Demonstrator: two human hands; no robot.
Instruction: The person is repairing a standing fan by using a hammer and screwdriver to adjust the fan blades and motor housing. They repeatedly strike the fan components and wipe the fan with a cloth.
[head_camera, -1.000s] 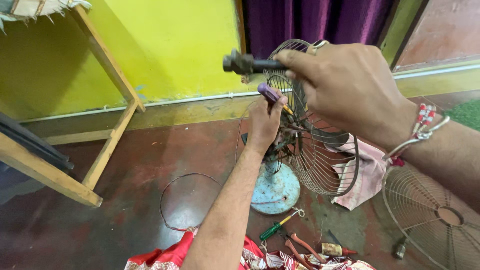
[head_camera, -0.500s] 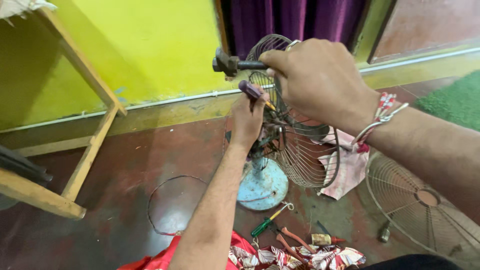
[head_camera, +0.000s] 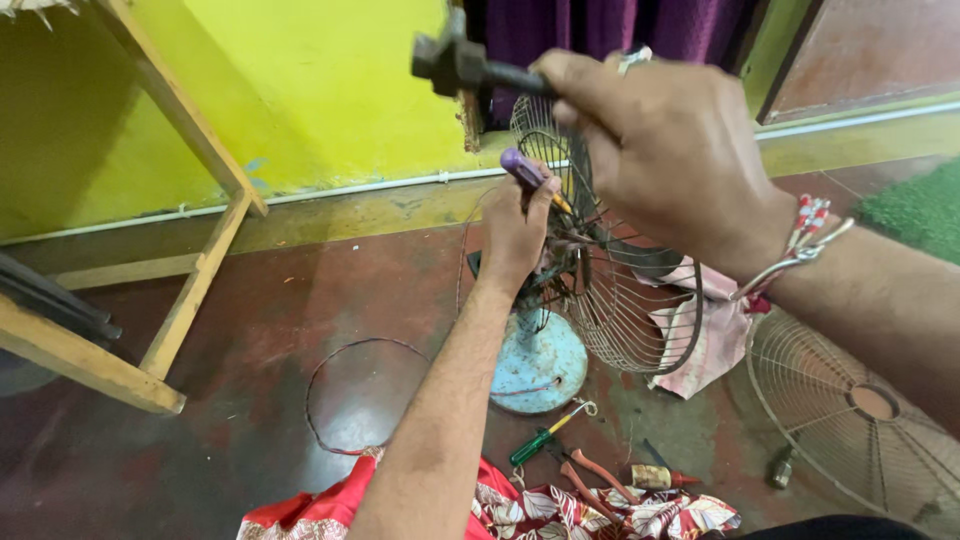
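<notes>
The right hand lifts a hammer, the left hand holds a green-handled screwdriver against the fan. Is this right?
Not quite. In the head view the screwdriver that the left hand holds against the fan has a purple handle; the green-handled one lies on the floor. The right hand does lift a hammer.

Hammer (head_camera: 455, 65) above perhaps screwdriver (head_camera: 527, 172)
</notes>
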